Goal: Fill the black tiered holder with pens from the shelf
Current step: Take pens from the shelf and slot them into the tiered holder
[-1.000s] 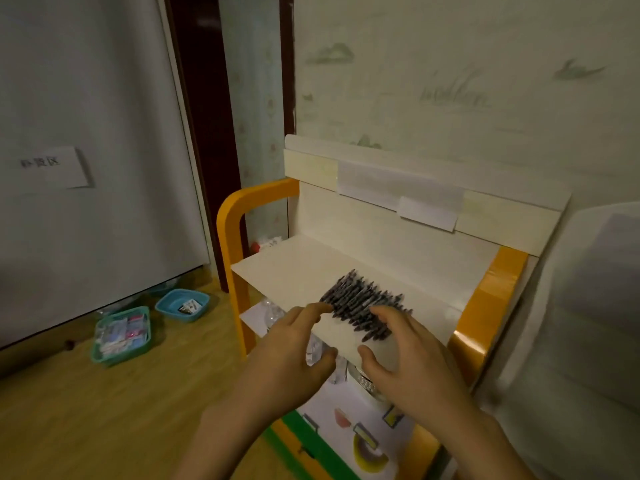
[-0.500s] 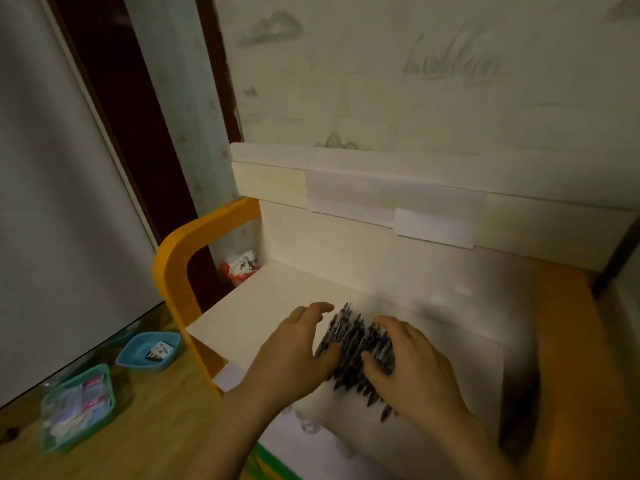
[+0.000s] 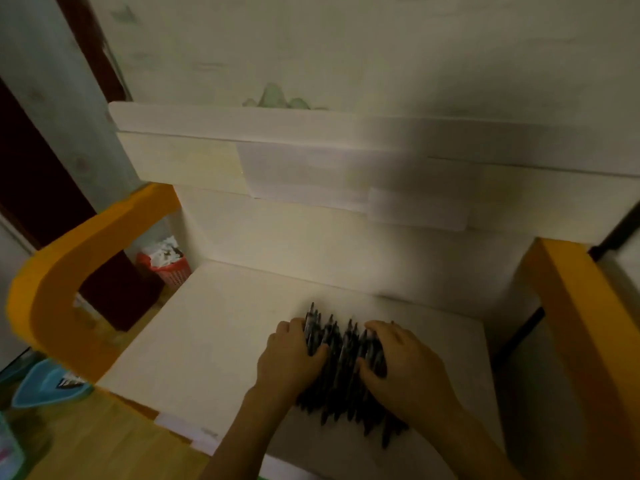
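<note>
From my remote station I record the following. A batch of dark pens (image 3: 341, 368) lies bunched on the white shelf board (image 3: 207, 341), toward its right half and near the front edge, their tips pointing roughly toward the back panel (image 3: 311, 233). The image is dim and somewhat blurred, so I cannot count the pens or read any marking on them.

The left hand (image 3: 291, 355) is at the left flank of the bunch, its fingers curled over the outer pens and its thumb pressing in against them. The right hand (image 3: 401, 358) mirrors it on the right flank, fingers arched over the top of the pens and thumb tucked into the pile. I judge both hands to be gripping the bunch between them, squeezing it from either side. I cannot tell whether the pens are lifted clear of the board or resting on it.

I do not find the black tiered holder in this view.

The shelf board sits between two orange side frames: the left one (image 3: 69, 271) is curved, the right one (image 3: 588, 323) straight-edged. Pale paper strips (image 3: 304, 174) are stuck across the upper back rail. Behind the left frame, on the floor near the wall, stands a red basket (image 3: 166, 268) holding white items. A blue tray (image 3: 48, 386) lies on the wooden floor (image 3: 104, 445) at lower left, well apart from the shelf board.
</note>
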The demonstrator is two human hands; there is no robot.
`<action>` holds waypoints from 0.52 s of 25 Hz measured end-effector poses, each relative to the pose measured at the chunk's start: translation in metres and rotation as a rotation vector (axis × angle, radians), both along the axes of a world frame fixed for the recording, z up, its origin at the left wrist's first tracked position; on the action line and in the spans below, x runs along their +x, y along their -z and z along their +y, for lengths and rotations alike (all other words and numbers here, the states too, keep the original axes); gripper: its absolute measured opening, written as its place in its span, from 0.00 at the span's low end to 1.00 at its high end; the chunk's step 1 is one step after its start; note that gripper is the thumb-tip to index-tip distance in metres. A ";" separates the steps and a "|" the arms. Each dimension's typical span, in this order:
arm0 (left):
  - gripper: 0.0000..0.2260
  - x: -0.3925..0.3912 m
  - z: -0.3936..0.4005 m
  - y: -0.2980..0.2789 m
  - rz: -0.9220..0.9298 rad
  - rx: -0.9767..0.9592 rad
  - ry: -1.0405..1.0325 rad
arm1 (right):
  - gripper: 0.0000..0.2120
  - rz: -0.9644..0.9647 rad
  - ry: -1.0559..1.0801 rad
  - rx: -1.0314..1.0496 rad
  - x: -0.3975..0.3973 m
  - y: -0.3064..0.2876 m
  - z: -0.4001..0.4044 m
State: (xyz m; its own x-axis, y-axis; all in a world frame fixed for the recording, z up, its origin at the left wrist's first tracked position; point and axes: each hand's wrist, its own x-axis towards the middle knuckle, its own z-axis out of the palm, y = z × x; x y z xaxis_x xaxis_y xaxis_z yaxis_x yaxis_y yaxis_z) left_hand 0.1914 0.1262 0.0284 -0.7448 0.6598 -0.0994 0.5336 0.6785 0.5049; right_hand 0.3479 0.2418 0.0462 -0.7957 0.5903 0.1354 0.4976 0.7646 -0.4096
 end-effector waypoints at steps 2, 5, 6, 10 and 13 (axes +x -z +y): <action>0.33 -0.007 0.008 0.014 0.013 -0.133 -0.025 | 0.29 -0.026 0.032 -0.009 -0.004 0.004 -0.001; 0.35 -0.021 0.018 0.028 -0.008 -0.177 0.002 | 0.30 -0.041 0.062 -0.027 -0.013 0.009 0.001; 0.34 -0.026 0.021 0.030 -0.038 -0.169 0.017 | 0.30 -0.046 0.071 -0.032 -0.016 0.010 0.002; 0.28 -0.041 0.024 0.031 -0.177 -0.123 0.063 | 0.29 -0.038 0.093 -0.032 -0.026 0.013 0.000; 0.28 -0.047 0.026 0.031 -0.216 -0.129 0.056 | 0.28 -0.036 0.098 -0.040 -0.033 0.015 -0.002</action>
